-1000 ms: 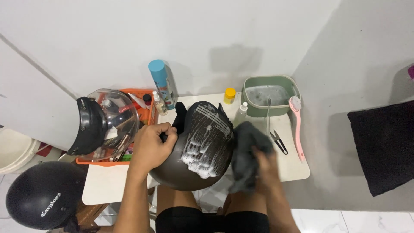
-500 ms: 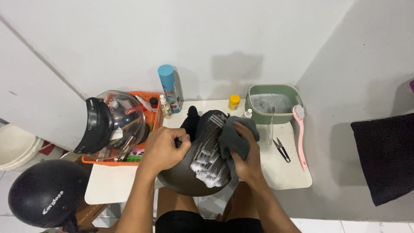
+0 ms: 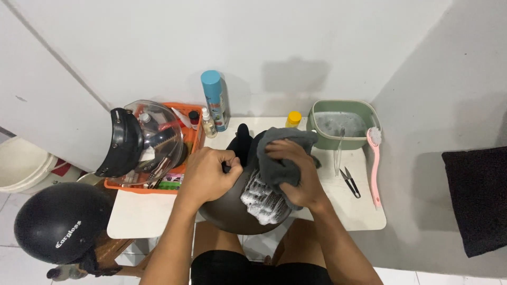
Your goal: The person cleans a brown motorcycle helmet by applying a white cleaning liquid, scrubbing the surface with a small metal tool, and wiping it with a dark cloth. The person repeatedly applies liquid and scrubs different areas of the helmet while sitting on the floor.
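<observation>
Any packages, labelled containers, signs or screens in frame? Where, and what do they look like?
Spray can: back of the table by the wall, tall cylinder, light blue cap, printed body.
Small bottle: left of the can, at the orange tray, pale with white cap.
Yellow-capped bottle: beside the green basin, mostly hidden.
Black helmet: lower left, round, white lettering.
No signs or screens.

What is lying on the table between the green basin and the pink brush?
In the head view, between the green basin and the pink brush, small black scissors lie on the white table, beside a thin clear stick leaning from the basin.
</observation>
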